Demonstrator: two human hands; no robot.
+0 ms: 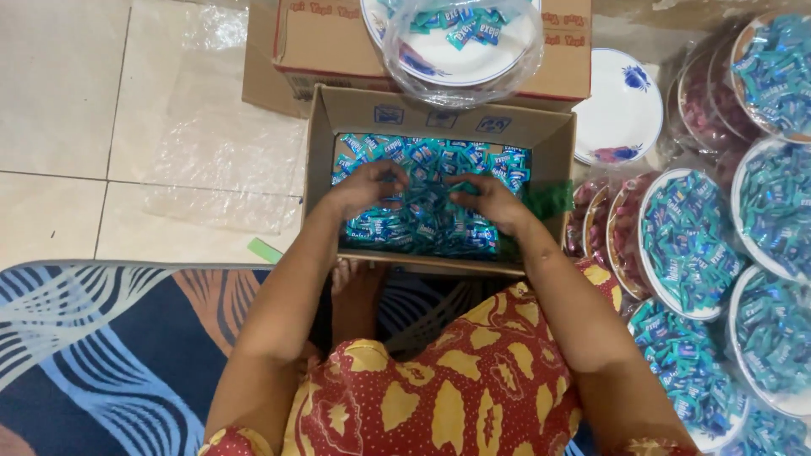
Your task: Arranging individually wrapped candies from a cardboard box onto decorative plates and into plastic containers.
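Down in the open cardboard box [439,127], both hands are sunk into a loose heap of small wrapped candies [422,224], glossy blue and teal foil sachets that crinkle and catch the light. The left hand [365,187] lies palm down on the pile with its fingers curled inward, gathering wrappers beneath them; how many it actually grips cannot be told. The right hand [488,201] mirrors it, fingers bent and pinching into the same heap near the middle of the box, close to the left hand but apart from it. The box is plain brown corrugated board with its flaps folded upright, standing on pale glazed floor tiles [59,101]. Behind it stands a second closed carton [325,46], and on top of that rests a round white plate [452,59] with a few of the same candies, wrapped in clear, shiny plastic film. To the right, a bare white plate with blue flower prints [621,105] lies flat, and beside it many round plates already filled with candies and sealed in film [688,241] overlap one another. A crumpled transparent plastic sheet [220,143] lies on the tiles at left, and a blue patterned mat [101,338] covers the floor nearby.
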